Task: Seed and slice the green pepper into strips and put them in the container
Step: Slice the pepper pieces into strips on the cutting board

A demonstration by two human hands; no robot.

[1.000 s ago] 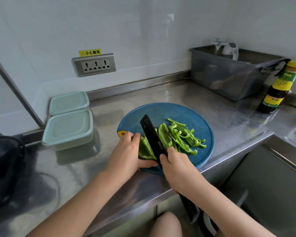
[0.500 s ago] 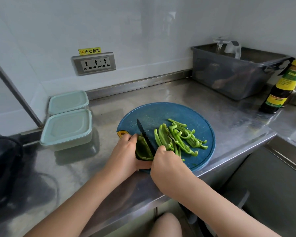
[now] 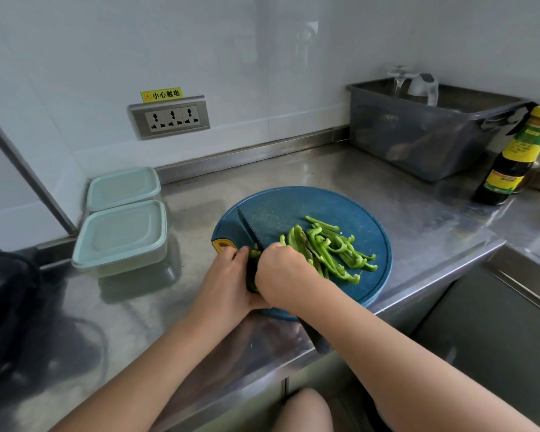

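A: Step in hand?
B: Slicing. Left hand (image 3: 228, 275) curled over the uncut green pepper piece (image 3: 252, 255) at the near-left of the round blue cutting board (image 3: 293, 207); right hand (image 3: 281, 272) wrapped round the black-bladed knife (image 3: 250, 229), blade down
A: Next?
B: Walk fingers back, cut again (little left, I judge). Cut green strips (image 3: 331, 247) heaped right; pale-green lidded plastic container (image 3: 122, 235) left, open steel counter (image 3: 156, 307) between; board overhangs the counter lip

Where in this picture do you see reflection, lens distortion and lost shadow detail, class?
Head view: the stainless-steel counter mirrors the nearer pale-green lidded plastic container; head view, the wide lens seems to slant the grey wall post at left; head view, the dark object at the left edge loses detail in shadow, while the green pepper strips on the round blue cutting board look sharp.
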